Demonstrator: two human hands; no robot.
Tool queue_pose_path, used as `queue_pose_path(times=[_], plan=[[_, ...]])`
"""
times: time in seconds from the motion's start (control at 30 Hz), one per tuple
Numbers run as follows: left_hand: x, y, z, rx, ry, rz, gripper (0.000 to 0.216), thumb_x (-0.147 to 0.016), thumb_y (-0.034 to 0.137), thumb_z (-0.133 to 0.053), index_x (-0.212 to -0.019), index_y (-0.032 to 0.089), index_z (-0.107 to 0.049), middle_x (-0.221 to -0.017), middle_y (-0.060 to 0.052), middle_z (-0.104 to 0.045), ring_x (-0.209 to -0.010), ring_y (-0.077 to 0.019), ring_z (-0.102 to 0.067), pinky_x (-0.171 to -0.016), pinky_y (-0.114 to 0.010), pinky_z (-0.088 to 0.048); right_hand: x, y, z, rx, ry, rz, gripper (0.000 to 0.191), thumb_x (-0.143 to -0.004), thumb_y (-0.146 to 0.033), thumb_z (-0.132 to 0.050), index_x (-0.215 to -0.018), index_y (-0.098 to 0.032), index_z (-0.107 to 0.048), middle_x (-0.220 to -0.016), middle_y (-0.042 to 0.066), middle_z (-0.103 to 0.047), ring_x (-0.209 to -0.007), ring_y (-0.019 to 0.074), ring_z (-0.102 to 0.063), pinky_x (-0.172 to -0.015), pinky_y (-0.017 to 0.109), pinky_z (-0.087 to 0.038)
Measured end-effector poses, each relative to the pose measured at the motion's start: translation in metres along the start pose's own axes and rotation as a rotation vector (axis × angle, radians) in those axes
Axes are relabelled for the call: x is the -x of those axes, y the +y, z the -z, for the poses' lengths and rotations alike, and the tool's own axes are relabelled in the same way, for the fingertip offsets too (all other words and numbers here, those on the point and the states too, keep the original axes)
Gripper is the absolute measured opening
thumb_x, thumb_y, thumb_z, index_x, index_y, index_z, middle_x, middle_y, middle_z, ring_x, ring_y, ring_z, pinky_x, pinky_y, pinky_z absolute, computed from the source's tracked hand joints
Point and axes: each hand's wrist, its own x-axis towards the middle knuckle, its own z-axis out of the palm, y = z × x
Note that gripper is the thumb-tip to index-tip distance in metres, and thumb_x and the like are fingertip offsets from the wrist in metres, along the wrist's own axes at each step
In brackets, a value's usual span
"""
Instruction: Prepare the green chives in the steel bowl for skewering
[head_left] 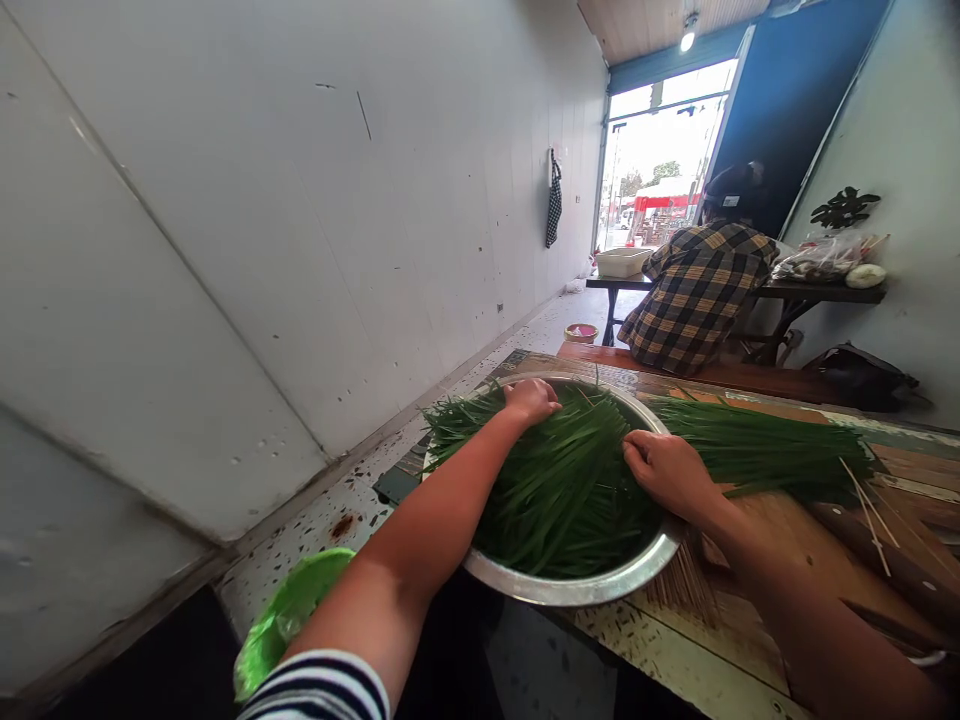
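Striped sleeve up close, left hand curled into garlic chives in a metal basin, can't tell if gripping; right hand pinches their edge. Some overhang its left side, so a careless tug could spill them.

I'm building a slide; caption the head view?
Left hand and right hand at long green leaves in a metal basin on a wooden table.

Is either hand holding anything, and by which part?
It cannot be told for certain. The left hand curls into the green leaves near the far side of the bowl; the right hand curls at their right edge, its grip unclear.
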Motion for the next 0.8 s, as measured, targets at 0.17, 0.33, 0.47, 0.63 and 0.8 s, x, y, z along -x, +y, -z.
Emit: queue_pose_path(times=[0.17,0.33,0.47,0.63,0.8], plan=[[0.003,0.008,0.004,0.036,0.053,0.003,0.007,-0.062,0.023,-0.068,-0.066,0.019,-0.071,-0.073,-0.005,-0.068,-0.077,-0.0190,-0.058,-0.085,-0.034,-0.041,0.000,-0.002,0.003,0.003,-0.003,0.002,0.031,-0.085,-0.029,-0.036,-0.073,-0.020,-0.063,-0.071,0.004,-0.068,-0.063,0.0146,-0.057,-0.057,0.026,-0.027],[0.006,0.015,0.011,0.177,0.053,0.005,0.023,-0.068,0.030,-0.060,-0.078,0.014,-0.073,-0.068,-0.005,-0.067,-0.066,-0.0150,-0.056,-0.064,-0.024,-0.042,0.001,-0.003,0.003,0.006,-0.006,0.000,0.031,-0.086,-0.028,-0.036,-0.076,-0.020,-0.065,-0.074,0.005,-0.069,-0.065,0.0145,-0.058,-0.058,0.026,-0.027],[0.006,0.012,0.009,0.287,0.011,-0.069,0.028,-0.070,0.033,-0.057,-0.081,0.012,-0.073,-0.069,-0.004,-0.068,-0.065,-0.0128,-0.057,-0.060,-0.021,-0.042,0.001,-0.002,0.001,0.004,-0.006,-0.006,0.031,-0.085,-0.028,-0.037,-0.079,-0.020,-0.066,-0.076,0.005,-0.070,-0.067,0.0149,-0.059,-0.058,0.026,-0.027],[0.005,0.007,0.005,0.344,-0.033,-0.107,0.029,-0.070,0.032,-0.056,-0.082,0.011,-0.072,-0.070,-0.004,-0.069,-0.063,-0.0116,-0.057,-0.060,-0.020,-0.042,0.001,0.000,-0.001,0.001,-0.007,-0.019,0.031,-0.085,-0.029,-0.037,-0.081,-0.020,-0.066,-0.077,0.005,-0.071,-0.067,0.0152,-0.060,-0.058,0.026,-0.028],[0.005,0.009,0.005,0.321,-0.016,-0.122,0.029,-0.066,0.027,-0.060,-0.087,0.012,-0.073,-0.072,-0.004,-0.068,-0.064,-0.0111,-0.056,-0.061,-0.020,-0.043,0.001,-0.001,0.000,0.012,0.000,-0.005,0.031,-0.086,-0.029,-0.037,-0.080,-0.020,-0.066,-0.077,0.005,-0.071,-0.067,0.0154,-0.060,-0.058,0.026,-0.028]])
